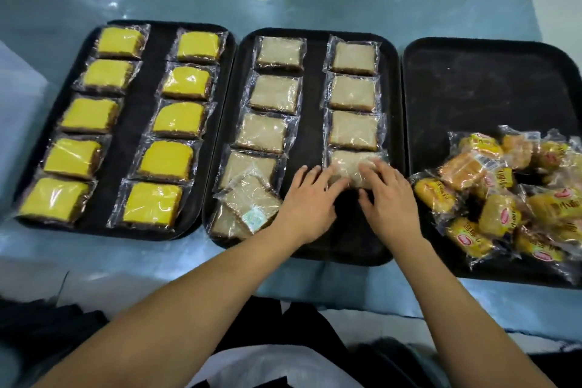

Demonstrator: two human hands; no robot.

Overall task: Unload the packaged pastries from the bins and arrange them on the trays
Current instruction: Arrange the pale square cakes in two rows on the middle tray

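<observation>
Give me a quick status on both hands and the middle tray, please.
Left hand and right hand both on a beige pastry pack, seating it fourth in the middle tray's right column. Loose pack lying askew across left column. Orange packs heaped, unsorted.
</observation>
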